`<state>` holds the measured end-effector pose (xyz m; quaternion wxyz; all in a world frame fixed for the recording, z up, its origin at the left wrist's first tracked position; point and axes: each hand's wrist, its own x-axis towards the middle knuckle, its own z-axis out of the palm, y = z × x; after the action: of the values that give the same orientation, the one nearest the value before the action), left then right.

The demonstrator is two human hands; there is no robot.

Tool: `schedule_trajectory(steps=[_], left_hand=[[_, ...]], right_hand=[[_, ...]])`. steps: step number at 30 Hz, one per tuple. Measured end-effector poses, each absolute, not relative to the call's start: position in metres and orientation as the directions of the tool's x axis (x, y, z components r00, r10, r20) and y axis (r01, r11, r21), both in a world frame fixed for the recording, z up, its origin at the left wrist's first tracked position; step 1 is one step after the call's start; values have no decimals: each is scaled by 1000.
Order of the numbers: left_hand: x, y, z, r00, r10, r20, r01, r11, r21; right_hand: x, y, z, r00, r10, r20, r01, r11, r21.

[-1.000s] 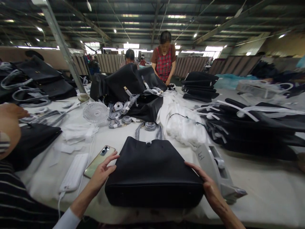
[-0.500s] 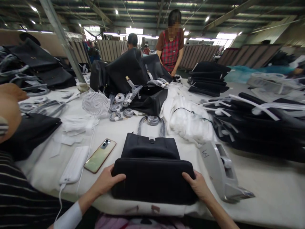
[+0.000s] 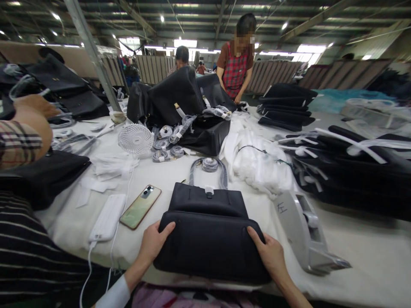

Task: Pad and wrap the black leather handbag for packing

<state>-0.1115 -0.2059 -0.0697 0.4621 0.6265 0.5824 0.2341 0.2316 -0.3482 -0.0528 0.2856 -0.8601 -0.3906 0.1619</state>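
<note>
- A black bag (image 3: pixel 210 252) lies at the near edge of the tabletop (image 3: pixel 369 261), centre, its broad flat panel turned toward the wearer.
- The left hand (image 3: pixel 153 243) grips the bag's left end, thumb on the panel; the right hand (image 3: pixel 271 254) grips its right end likewise. The other fingers are mostly hidden.
- Left of the bag, a phone (image 3: pixel 141 207) lies beside a white power bank (image 3: pixel 107 217); right of it sits a grey tape dispenser (image 3: pixel 300 235).
- Just beyond the bag, a plastic-wrapped handle (image 3: pixel 224 173) loops around a coiled strap (image 3: pixel 209 164).
- Farther back are a white fan (image 3: pixel 135 139), heaped black bags (image 3: pixel 175 96) and a white bundle (image 3: pixel 257 164).
- Behind them stands a person in a red checked apron (image 3: pixel 236 75).
</note>
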Motion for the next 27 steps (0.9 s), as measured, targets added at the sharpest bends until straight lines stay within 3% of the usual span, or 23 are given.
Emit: schedule_trajectory(steps=[3,5,7,9,12,15,18,20,21,24,27], left_hand=[[-109,-199,-72,226,943,-244,521,95,848],[-107,-195,-72,235,942,-240,521,86,849],[-106,-192,-72,236,943,-233,527,77,846],[-107,-192,-72,242,942,-231,537,68,841],[-109,-193,-73,263,937,-230,559,46,828],[-111,-198,-67,234,952,-196,619,10,786],[-100,-207,-50,211,972,103,760,-229,608],[-82,-214,-36,389,868,310,770,-491,407],[-69,-216,-31,511,787,344,724,-610,322],[-28,-218,-27,782,559,276,527,-829,187],[2,-208,-37,857,482,182,452,-873,182]], right_hand=[[237,-343,-49,616,785,-63,658,-557,-507],[240,-338,-38,569,819,69,752,-485,-447],[238,-328,-26,429,863,268,867,-310,-390],[228,-314,-17,212,903,374,939,-82,-333],[207,-291,-18,-3,942,336,953,105,-284],[191,-275,-34,3,948,318,975,68,-212],[188,-271,-47,18,944,331,983,43,-178],[189,-273,-52,13,944,330,986,43,-161],[189,-275,-53,11,945,326,987,42,-153],[189,-277,-56,-45,944,327,993,78,-87],[187,-276,-61,-138,943,303,990,140,16]])
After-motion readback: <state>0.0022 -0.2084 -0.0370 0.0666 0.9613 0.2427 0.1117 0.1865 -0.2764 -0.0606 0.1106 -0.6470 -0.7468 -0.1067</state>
